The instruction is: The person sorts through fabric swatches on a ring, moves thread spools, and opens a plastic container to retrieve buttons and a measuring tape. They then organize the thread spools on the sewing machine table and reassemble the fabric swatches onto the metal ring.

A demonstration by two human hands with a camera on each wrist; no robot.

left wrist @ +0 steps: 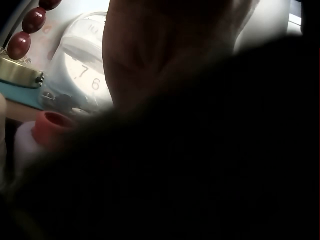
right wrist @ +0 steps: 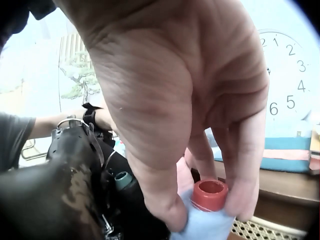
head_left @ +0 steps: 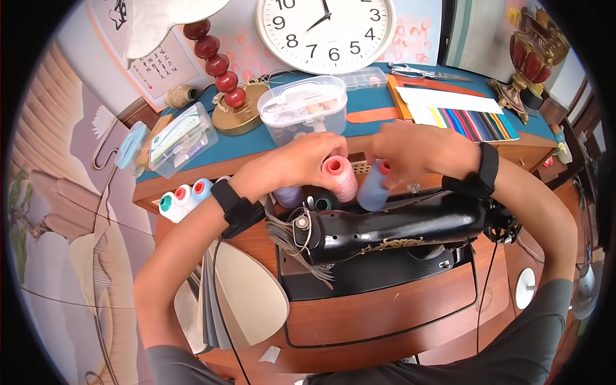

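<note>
Two thread cones stand just behind the black sewing machine (head_left: 385, 231): my left hand (head_left: 292, 163) has its fingers curled round the pink cone (head_left: 340, 176), and my right hand (head_left: 417, 151) pinches the blue cone (right wrist: 207, 222) just below its red core top, thumb on one side, fingers on the other. Farther behind the machine leans a wall clock (head_left: 327, 29), numerals 4 to 10 legible; I can't make out the brush script on the white sheet (head_left: 157, 64) to its left.

Two thread cones (head_left: 340, 176) and (head_left: 374, 186) stand side by side just behind the sewing machine (head_left: 385, 231). At 12 o'clock from them, a storage box (head_left: 305, 106) sits on the tabletop (head_left: 244, 144), with the wall clock (head_left: 325, 32) behind it. At 9 o'clock, three small spools (head_left: 185, 196) stand together.
</note>
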